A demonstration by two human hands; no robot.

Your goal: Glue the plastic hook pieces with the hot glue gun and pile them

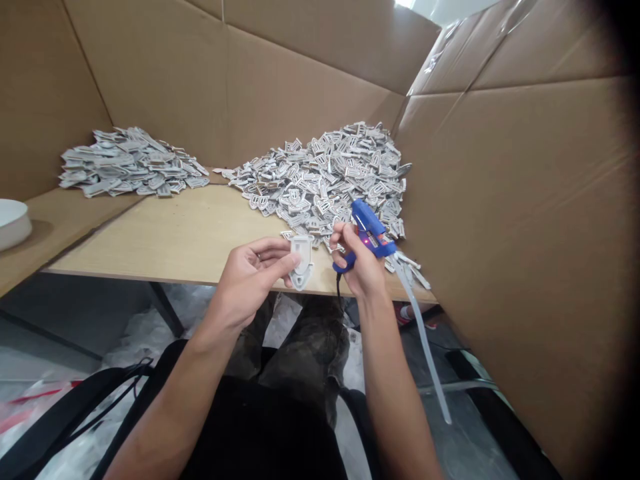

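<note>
My left hand pinches a flat, pale grey plastic piece between thumb and fingers, above the table's front edge. The piece is shield-shaped, with its pointed end downward. In my right hand is a blue glue gun, its nozzle directed away from me, over the pile of parts. A small red light glows on its side. From its rear a long translucent glue stick hangs down past the table edge. The glue gun and the piece are apart.
A large heap of similar grey parts covers the table's right back. Another heap lies at the back left. Tall cardboard walls enclose the wooden table. A white bowl stands at the far left.
</note>
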